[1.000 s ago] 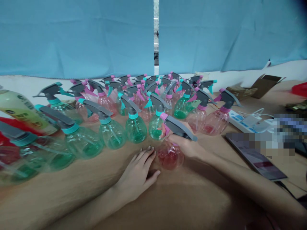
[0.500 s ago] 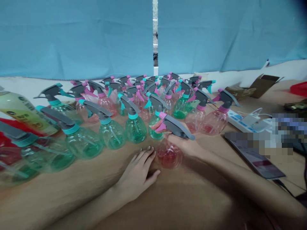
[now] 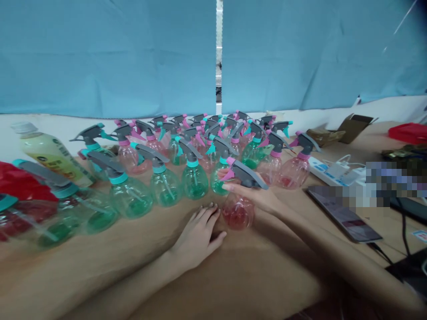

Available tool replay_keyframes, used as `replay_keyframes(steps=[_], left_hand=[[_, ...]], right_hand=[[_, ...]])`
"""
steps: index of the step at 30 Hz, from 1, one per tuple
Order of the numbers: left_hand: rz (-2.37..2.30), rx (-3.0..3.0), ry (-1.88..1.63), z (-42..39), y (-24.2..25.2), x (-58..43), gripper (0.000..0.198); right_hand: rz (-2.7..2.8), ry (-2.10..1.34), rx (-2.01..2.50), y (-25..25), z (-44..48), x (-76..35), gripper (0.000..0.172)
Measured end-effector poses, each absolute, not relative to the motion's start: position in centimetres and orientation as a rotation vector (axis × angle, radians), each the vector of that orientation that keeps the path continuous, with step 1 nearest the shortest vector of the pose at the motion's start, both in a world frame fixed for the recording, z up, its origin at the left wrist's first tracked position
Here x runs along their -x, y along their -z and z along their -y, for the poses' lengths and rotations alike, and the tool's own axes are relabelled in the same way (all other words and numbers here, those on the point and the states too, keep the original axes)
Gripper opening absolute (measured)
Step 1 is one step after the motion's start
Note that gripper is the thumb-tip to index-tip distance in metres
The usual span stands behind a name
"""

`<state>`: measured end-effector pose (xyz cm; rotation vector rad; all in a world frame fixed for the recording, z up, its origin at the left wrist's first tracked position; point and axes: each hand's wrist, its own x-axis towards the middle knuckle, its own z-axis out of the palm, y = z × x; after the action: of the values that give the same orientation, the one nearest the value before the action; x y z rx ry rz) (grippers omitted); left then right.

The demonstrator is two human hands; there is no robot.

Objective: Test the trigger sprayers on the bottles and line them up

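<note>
Right hand (image 3: 256, 198) grips a pink spray bottle (image 3: 237, 213)
Round clear plastic belly, grey trigger; fingers (image 3: 230, 187) clamped round its neck, bottle on the brown tabletop (image 3: 260, 275). Left hand (image 3: 198, 238) lies flat beside it, fingers spread.

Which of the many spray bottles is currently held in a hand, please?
The pink spray bottle nearest the person, in front of the green row: the right hand grips its neck below the grey trigger head. The others are untouched.
</note>
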<state>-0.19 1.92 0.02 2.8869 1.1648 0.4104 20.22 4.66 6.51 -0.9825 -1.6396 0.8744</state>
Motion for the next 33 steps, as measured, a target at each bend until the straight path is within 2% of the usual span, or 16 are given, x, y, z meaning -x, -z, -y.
replay_keyframes(steps=[8,14,17,21,25,33], left_hand=[[-1.168,-2.913,-0.407,-1.9,0.0,0.1,0.050],[-1.162,-2.912,-0.447,-2.1,0.3,0.2,0.051],[-1.164,-2.910,-0.454,-2.1,0.3,0.2,0.051],[-1.150,-2.914,-0.467,-2.1,0.2,0.3,0.049],[-1.128,-2.919,-0.510,-2.4,0.4,0.4,0.048],[-1.137,-2.934,-0.558,-3.0,0.9,0.7,0.048]], right_hand=[[1.809,-0.548,1.175,-7.6,-2.1,-21.8,0.049],[1.916,-0.488,1.230,-7.8,0.2,-22.3,0.032],[1.883,-0.390,1.326,-7.5,0.4,-23.1,0.037],[1.867,-0.289,1.392,-6.5,-1.2,-25.5,0.032],[1.839,-0.242,1.387,-5.7,-4.1,-27.8,0.033],[1.839,-0.160,1.397,-6.4,-8.4,-27.8,0.028]])
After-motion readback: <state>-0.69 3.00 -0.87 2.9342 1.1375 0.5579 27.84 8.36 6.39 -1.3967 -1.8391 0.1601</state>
